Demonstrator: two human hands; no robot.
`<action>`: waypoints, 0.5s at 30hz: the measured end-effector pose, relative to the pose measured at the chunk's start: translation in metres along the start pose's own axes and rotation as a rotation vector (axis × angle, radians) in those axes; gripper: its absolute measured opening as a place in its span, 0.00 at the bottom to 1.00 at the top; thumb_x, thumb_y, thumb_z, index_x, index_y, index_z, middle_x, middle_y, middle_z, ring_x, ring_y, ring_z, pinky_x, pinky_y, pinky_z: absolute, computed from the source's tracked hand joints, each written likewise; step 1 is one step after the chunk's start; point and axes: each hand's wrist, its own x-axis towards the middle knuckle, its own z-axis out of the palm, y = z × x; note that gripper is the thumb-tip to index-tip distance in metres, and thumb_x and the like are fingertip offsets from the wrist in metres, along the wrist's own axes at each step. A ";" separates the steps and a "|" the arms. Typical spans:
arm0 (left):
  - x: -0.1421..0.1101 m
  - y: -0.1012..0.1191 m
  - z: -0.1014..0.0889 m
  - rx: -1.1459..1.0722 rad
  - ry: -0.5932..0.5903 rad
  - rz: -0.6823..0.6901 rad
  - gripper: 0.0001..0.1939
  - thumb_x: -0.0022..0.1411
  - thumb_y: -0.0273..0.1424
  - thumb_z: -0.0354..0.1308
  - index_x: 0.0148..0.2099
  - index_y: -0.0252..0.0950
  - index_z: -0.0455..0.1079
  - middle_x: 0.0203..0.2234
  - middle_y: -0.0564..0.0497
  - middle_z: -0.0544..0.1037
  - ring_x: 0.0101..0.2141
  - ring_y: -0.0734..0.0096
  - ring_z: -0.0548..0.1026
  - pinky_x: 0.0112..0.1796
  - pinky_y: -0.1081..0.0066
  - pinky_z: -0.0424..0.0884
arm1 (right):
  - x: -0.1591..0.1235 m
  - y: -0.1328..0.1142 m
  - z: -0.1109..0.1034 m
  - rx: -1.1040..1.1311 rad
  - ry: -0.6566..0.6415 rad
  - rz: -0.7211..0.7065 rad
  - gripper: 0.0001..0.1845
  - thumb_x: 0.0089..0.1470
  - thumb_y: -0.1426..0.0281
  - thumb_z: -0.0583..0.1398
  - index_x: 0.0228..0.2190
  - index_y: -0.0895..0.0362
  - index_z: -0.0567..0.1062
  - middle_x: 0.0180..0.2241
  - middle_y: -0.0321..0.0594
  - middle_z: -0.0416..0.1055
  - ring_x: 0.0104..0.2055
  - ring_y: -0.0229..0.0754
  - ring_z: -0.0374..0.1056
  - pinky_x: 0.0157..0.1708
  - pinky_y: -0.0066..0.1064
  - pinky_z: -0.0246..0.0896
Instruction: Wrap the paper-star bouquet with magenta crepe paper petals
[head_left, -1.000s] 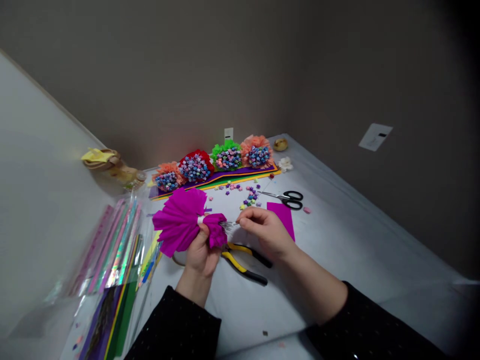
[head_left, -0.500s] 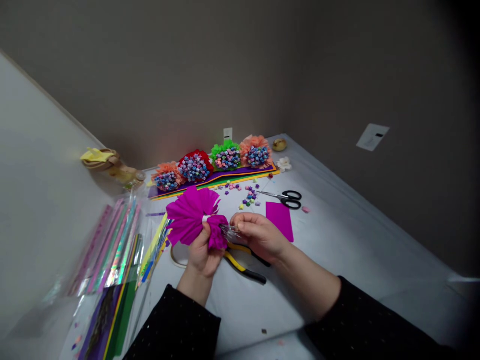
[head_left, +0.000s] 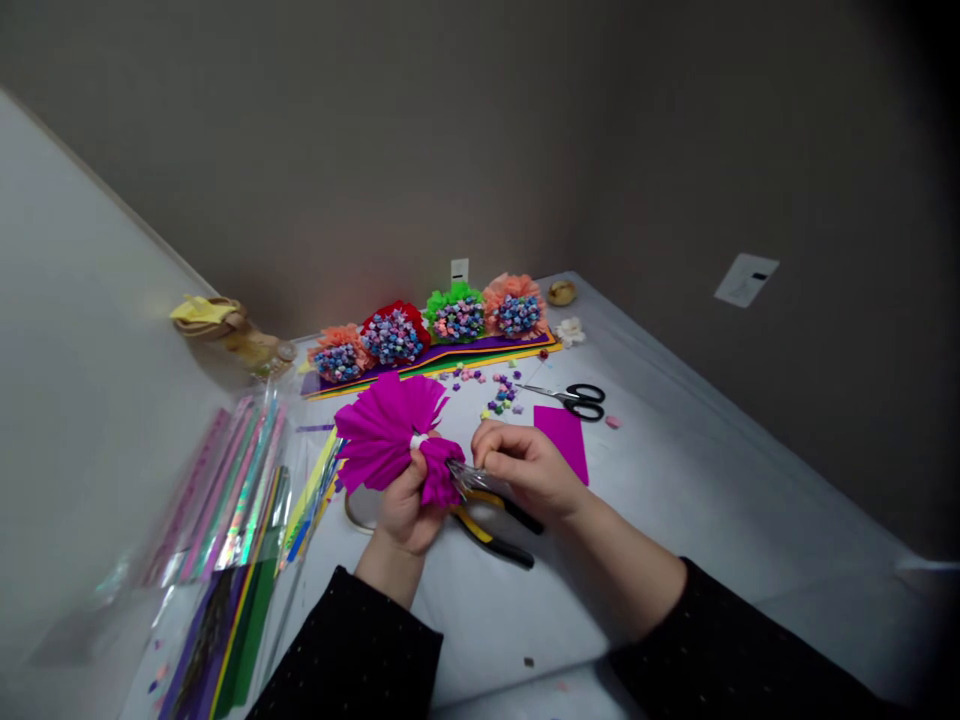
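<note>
Our left hand [head_left: 405, 512] clenches the magenta crepe flower [head_left: 382, 430]; our right fingers [head_left: 487, 442] pinch its shiny strands [head_left: 465, 478]. Pulling hard may tear the paper.

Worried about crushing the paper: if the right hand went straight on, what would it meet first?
The right hand would meet the silver strands first, right at its fingertips, then the gathered magenta crepe paper in the left hand, though depth is unclear.

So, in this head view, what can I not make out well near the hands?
- The end of the shiny wire: hidden by the fingers of the right hand.
- The tips of the pliers: hidden by the paper flower and the left hand.
- The small stars: too small to see each shape.
</note>
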 end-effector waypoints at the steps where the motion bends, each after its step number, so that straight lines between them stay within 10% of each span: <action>1: 0.001 0.001 0.000 -0.009 0.008 0.004 0.10 0.48 0.29 0.70 0.34 0.33 0.74 0.26 0.53 0.80 0.29 0.74 0.78 0.35 0.77 0.74 | 0.000 0.000 -0.001 -0.017 0.001 -0.012 0.12 0.49 0.60 0.64 0.24 0.56 0.77 0.27 0.37 0.66 0.31 0.39 0.62 0.34 0.31 0.57; 15: 0.000 0.004 0.007 -0.028 0.065 0.010 0.03 0.55 0.26 0.64 0.34 0.35 0.73 0.27 0.54 0.80 0.30 0.76 0.79 0.37 0.79 0.74 | 0.001 -0.005 -0.006 -0.241 0.061 -0.056 0.08 0.47 0.63 0.65 0.26 0.55 0.77 0.28 0.38 0.69 0.33 0.40 0.65 0.34 0.32 0.60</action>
